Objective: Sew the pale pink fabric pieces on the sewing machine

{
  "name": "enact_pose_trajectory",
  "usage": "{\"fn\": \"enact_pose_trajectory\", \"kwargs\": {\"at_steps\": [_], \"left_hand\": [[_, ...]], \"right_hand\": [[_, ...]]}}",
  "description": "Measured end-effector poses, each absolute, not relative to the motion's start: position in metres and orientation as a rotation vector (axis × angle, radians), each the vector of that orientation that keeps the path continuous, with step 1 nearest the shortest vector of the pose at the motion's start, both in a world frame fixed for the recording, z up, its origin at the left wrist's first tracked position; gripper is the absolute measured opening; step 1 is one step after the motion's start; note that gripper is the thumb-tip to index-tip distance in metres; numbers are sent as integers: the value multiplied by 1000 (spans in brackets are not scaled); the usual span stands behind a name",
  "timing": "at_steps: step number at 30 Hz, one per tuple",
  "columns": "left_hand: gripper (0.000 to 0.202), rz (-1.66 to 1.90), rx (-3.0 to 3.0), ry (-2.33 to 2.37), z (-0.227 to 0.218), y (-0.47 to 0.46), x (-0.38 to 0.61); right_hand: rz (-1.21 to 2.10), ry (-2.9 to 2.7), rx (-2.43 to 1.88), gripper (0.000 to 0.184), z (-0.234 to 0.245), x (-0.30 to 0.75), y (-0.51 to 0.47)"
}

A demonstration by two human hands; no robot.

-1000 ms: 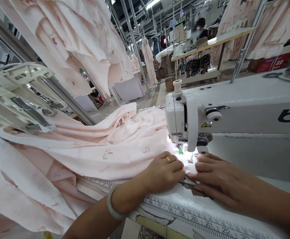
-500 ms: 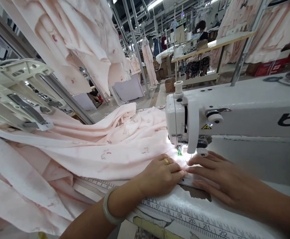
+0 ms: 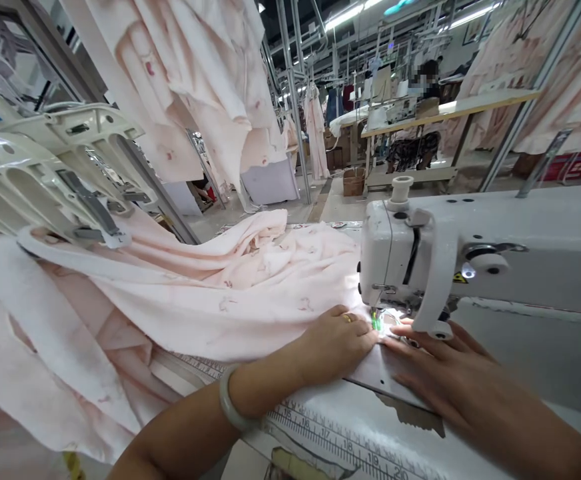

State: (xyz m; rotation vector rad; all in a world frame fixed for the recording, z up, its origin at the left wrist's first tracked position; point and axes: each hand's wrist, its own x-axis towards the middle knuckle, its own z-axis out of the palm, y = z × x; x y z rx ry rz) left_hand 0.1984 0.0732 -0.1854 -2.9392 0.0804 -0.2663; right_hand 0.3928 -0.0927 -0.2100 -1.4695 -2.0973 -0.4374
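Pale pink printed fabric (image 3: 265, 310) lies over the machine bed, its right edge running under the lit presser foot (image 3: 377, 321) of a white sewing machine (image 3: 395, 247). My left hand (image 3: 338, 347), with a ring and a bangle, is closed on the fabric edge just left of the foot, fingers curled down. On the right, my right hand (image 3: 450, 367) lies with fingers stretched out and apart, their tips by the foot and partly behind the machine's white lever. Whether those tips touch the fabric is hard to see. Glare hides the needle area.
A measuring tape strip (image 3: 335, 440) runs along the front table edge. At left stand cream plastic clamp arms (image 3: 85, 180) above more fabric. Pink garments (image 3: 205, 87) hang overhead. Behind, a co-worker (image 3: 423, 83) sits at another table (image 3: 450, 113).
The view has shifted, so the machine sits farther right. Both hands have come closer to the presser foot, with the left hand's fingertips now right beside it.
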Motion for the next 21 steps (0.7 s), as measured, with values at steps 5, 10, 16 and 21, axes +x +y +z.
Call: {"fn": "enact_pose_trajectory", "kwargs": {"at_steps": [5,10,16,21], "left_hand": [[24,-245,-3019,115,-185,76,197],[24,-224,-3100,106,-185,78,195],[36,-127,-3099,39,-183,83,203],[31,-87,-3130,-30,-180,85,206]], "right_hand": [[-489,-2139,-1472,34,-211,395,-90],[-537,-2123,-1511,35,-220,395,-91],[-512,-2101,-1544,40,-226,399,-91],[-551,-2081,-1543,43,-227,401,-91]]}}
